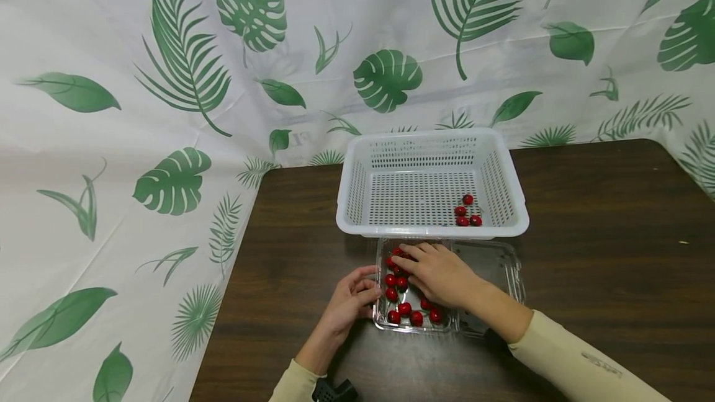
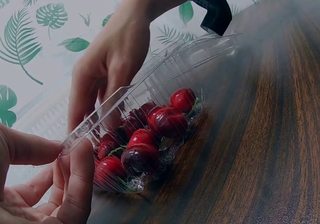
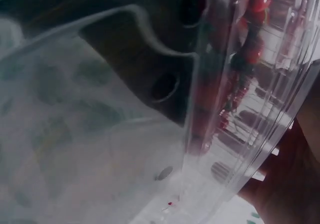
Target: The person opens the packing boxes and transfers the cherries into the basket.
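A clear plastic clamshell box (image 1: 454, 321) lies unfolded on the table, its lid (image 1: 491, 259) laid out to the right. Red cherries (image 1: 416, 318), some with green stems, lie in its left half. With thumb and fingers, my left hand (image 1: 347, 303) pinches the box's left rim; the left wrist view shows the grip close up. From the right, my right hand (image 1: 441, 275) reaches into the box, fingers spread over the cherries near the far left corner. In the left wrist view the right hand (image 2: 112, 58) points downward, its fingertips hidden behind cherries and box wall.
A white perforated basket (image 1: 352, 228) stands right behind the box, with several cherries (image 1: 468, 211) in its near right part. The dark wooden table (image 1: 592, 247) extends to both sides. A leaf-patterned sheet (image 1: 313, 23) hangs behind and at the left.
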`<state>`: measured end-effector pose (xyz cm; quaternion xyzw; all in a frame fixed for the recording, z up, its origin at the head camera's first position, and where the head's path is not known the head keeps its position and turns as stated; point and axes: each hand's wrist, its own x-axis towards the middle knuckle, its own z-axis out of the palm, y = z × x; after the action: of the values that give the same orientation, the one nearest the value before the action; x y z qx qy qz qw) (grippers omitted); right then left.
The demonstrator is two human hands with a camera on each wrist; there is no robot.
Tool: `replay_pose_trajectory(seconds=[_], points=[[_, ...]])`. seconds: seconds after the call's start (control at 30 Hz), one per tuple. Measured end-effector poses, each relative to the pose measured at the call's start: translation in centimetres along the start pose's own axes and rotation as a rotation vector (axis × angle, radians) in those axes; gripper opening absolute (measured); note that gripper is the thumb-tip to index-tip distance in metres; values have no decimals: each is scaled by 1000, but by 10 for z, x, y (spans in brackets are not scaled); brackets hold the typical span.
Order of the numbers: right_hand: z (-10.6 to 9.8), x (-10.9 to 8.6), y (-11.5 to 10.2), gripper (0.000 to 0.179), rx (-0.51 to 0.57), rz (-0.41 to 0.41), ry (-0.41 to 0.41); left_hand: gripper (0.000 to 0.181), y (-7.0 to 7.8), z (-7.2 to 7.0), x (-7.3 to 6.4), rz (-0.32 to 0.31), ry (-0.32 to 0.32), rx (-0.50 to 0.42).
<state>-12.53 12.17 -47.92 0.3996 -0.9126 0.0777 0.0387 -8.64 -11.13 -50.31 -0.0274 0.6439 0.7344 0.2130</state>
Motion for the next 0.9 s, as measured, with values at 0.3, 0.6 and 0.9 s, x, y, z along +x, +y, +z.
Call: replay_pose_trajectory(seconds=[0.3, 0.6, 0.9], points=[[2, 1, -2, 36, -67, -42, 42, 47, 0, 2, -2, 16, -5, -17], [-1, 1, -5, 24, -63, -97, 60, 45, -1, 3, -1, 16, 2, -11], [-2, 1, -9, 15, 92, -134, 20, 45, -1, 3, -1, 25, 9, -14]])
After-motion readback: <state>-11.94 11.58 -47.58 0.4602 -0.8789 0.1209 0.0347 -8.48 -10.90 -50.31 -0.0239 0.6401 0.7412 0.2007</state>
